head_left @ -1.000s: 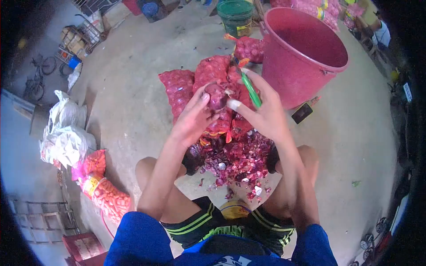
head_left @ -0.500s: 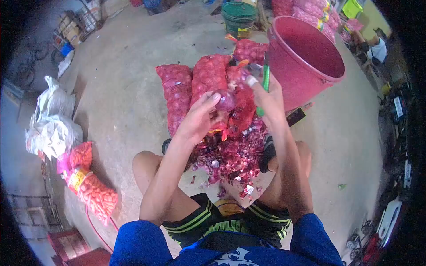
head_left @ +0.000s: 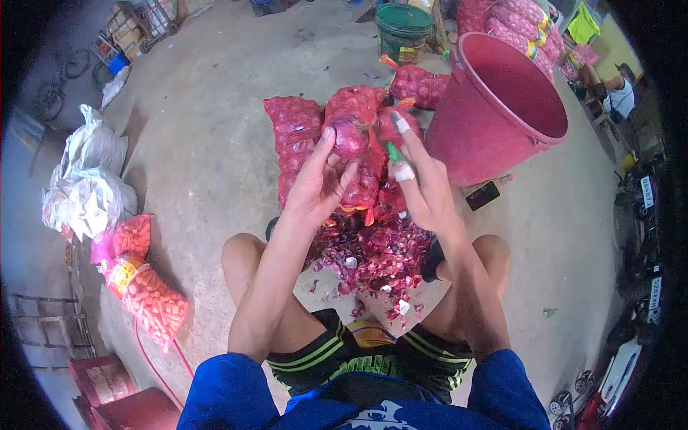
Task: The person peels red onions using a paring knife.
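Note:
In the head view my left hand (head_left: 313, 185) grips a red onion (head_left: 350, 137) between thumb and fingers. To its right my right hand (head_left: 428, 188) is curled around a green-handled knife (head_left: 394, 152); its blade cannot be made out. White wraps cover the thumb and a fingertip of that hand. Behind and below both hands stand red mesh sacks (head_left: 297, 132) full of onions, one of them partly hidden by my right hand. Loose onion skins (head_left: 376, 258) lie heaped on the floor between my feet.
A large red tub (head_left: 473, 136) stands just right of my right hand, with a phone (head_left: 483, 195) on the floor beside it. Farther back are a green bucket (head_left: 403, 32) and stacked sacks (head_left: 519, 21). White sacks (head_left: 89, 186) and a bag of carrots (head_left: 152, 294) lie left. A person (head_left: 618, 97) sits far right.
My right hand has swung the knife from upright beside the fingers to lower and nearer the onion. My left hand still holds the onion, now slightly higher. The whole view has shifted a little.

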Motion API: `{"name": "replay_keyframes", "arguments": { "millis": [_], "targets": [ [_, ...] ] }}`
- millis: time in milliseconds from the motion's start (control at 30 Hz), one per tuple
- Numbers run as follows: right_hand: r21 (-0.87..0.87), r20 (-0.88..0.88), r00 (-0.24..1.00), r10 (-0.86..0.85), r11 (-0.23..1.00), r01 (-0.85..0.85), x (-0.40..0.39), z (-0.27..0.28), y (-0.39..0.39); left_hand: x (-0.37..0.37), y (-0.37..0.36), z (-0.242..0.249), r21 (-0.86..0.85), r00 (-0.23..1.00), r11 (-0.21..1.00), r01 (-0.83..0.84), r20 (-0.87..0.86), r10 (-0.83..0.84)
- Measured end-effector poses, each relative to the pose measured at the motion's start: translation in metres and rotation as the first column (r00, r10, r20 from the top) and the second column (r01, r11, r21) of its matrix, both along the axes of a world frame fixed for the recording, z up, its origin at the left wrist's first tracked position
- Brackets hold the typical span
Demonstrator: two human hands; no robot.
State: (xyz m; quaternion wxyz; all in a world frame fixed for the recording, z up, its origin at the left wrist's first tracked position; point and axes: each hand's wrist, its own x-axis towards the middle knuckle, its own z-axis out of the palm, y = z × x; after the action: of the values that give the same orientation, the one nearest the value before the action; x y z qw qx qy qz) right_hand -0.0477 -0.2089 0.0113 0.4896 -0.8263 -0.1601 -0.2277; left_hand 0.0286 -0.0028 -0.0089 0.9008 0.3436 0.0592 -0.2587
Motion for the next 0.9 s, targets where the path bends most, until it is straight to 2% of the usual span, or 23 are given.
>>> {"name": "replay_keyframes", "arguments": {
  "millis": [33,67,133,267,367,433,500,567,700,767,900],
  "targets": [
    [-0.073,0.004,1.0,0.013,0.997,-0.012,0.0,0.0,-0.001,-0.001,0.0,0.001,0.055,0.999,0.998,-0.004,0.034,0.003],
    [-0.07,0.006,1.0,0.006,0.998,-0.006,-0.001,-0.001,-0.001,-0.001,0.0,0.0,0.059,0.999,0.998,0.002,0.036,-0.004],
    [-0.122,-0.033,0.998,0.052,0.991,-0.055,-0.002,-0.004,-0.003,0.0,-0.001,0.002,0.087,0.986,0.994,0.06,0.15,-0.072],
    [-0.212,-0.018,1.0,0.009,0.977,-0.013,-0.001,-0.006,-0.004,-0.011,-0.004,0.012,0.051,0.98,0.998,0.029,0.198,-0.039],
    [-0.171,-0.024,1.0,0.004,0.985,-0.008,-0.003,-0.003,-0.005,-0.012,-0.004,0.012,0.053,0.956,0.998,0.04,0.29,-0.053],
    [-0.165,-0.026,1.0,0.0,0.986,-0.004,-0.003,-0.004,-0.006,-0.013,-0.01,0.008,0.168,0.912,0.985,-0.046,0.41,-0.027],
    [-0.162,-0.03,1.0,-0.001,0.987,-0.004,-0.002,-0.006,-0.008,-0.012,-0.014,0.007,0.141,0.919,0.989,-0.047,0.395,-0.013],
    [-0.241,-0.003,0.999,-0.037,0.97,0.035,-0.001,-0.008,-0.012,-0.01,-0.014,0.006,0.11,0.925,0.993,-0.051,0.379,0.005],
    [-0.209,-0.021,1.0,-0.014,0.978,0.009,0.001,-0.005,-0.018,-0.007,-0.011,0.006,0.178,0.904,0.983,-0.042,0.426,-0.039],
    [-0.155,-0.061,0.997,0.052,0.986,-0.061,0.0,-0.002,-0.02,-0.008,-0.013,0.007,0.19,0.89,0.98,-0.063,0.455,-0.031],
    [-0.18,-0.056,0.998,0.021,0.983,-0.031,-0.004,-0.004,-0.015,-0.01,-0.013,0.007,0.206,0.889,0.973,-0.1,0.457,-0.005]
  ]
}}
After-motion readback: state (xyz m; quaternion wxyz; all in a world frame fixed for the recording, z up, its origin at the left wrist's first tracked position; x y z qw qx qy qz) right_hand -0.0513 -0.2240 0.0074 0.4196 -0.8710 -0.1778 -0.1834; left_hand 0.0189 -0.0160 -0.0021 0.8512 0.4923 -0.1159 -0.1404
